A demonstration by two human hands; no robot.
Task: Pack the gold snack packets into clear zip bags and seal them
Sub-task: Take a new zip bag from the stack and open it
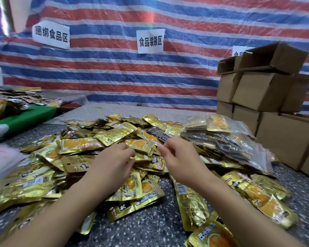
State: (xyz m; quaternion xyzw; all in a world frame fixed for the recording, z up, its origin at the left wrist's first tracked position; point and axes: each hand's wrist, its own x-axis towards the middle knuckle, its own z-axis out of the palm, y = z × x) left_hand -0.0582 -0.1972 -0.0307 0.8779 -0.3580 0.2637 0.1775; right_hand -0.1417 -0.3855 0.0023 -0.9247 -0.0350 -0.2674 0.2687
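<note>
Mostly crinkled, shiny gold snack packets [82, 145], heaped.

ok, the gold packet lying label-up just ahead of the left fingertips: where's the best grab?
Probably its near short edge, pinched from above. That gold packet lies flat atop the pile, its near edge raised over lower packets, right between the left hand and right hand.

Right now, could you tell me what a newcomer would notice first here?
First the heap of gold packets spread across the speckled table, with the left hand and right hand reaching into its middle. Next, filled zip bags stacked at right, brown boxes behind them, and the striped tarp.
</note>
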